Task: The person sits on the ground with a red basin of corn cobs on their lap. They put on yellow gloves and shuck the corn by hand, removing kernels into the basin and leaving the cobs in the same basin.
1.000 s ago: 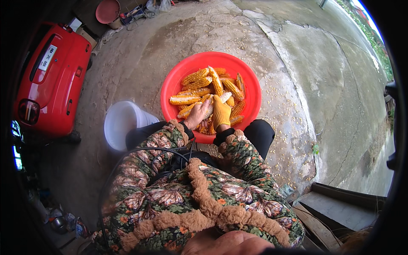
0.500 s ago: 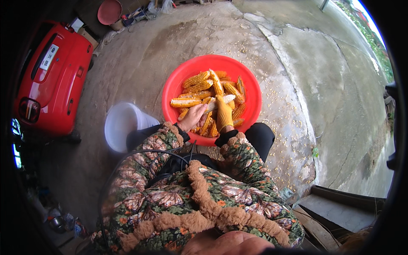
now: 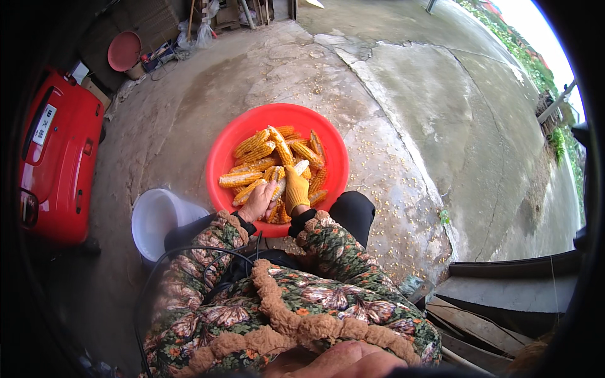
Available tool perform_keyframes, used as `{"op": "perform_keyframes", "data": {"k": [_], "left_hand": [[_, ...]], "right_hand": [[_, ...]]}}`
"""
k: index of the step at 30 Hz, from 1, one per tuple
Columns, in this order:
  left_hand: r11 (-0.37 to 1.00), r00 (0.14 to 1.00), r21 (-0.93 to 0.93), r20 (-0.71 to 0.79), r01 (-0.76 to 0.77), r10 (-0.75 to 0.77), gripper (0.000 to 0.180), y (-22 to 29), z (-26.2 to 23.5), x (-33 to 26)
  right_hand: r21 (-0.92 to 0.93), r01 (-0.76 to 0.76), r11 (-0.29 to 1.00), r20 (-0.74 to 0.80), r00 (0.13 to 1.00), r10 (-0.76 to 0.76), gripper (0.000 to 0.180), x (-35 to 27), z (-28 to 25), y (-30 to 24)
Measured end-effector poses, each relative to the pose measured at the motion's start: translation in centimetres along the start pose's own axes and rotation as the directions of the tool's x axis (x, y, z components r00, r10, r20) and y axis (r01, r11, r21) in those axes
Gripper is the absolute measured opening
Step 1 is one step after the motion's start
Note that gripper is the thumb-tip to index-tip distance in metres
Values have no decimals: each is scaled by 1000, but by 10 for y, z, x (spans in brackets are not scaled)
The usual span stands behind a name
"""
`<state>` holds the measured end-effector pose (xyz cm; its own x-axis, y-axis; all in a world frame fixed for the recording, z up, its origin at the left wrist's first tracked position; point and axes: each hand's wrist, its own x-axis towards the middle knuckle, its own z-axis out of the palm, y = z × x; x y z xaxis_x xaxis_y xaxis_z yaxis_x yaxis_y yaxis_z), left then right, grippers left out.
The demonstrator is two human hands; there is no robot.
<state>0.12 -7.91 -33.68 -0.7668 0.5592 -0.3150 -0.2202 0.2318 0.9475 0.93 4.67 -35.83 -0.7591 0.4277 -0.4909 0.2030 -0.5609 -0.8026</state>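
Observation:
A wide red basin [image 3: 340, 157] stands on the floor before me, between my knees. It holds many yellow ears of corn [image 3: 254, 153], piled in different directions. Over the basin's near half I grip a corn cob [image 3: 302, 167] with both hands. It slants up to the right, and its far tip looks pale and stripped. My bare left hand [image 3: 257, 202] is closed around its lower end. The right hand [image 3: 297, 190], in a yellow knitted glove, wraps its upper part and hides the middle. Kernels on the covered part cannot be made out.
Left of the basin stands a white bucket [image 3: 165, 220], close to my left knee. Loose kernels [image 3: 386, 195] are strewn over the concrete to the right. A red car [image 3: 62, 160] is at far left. Boards [image 3: 479, 321] lie at lower right. A black cable [image 3: 183, 251] crosses my left sleeve.
The whole view has shifted, so basin and hands appear lower and further left. The cob is tilted more steeply between my hands. Both hands keep their grip.

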Motion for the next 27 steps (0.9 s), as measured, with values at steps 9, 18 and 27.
{"op": "perform_keyframes", "data": {"k": [9,18,27], "left_hand": [[994,995,105,86,32,-42,36,6,-15,0],[978,997,196,28,-72,68,27,12,-6,-7],[911,973,365,-54,-191,226,31,9,-2,-4]], "right_hand": [[20,33,999,67,997,-34,32,3,2,2],[64,-62,996,110,992,55,37,-2,1,-2],[-62,-111,992,56,992,114,39,-2,-1,-1]]}}
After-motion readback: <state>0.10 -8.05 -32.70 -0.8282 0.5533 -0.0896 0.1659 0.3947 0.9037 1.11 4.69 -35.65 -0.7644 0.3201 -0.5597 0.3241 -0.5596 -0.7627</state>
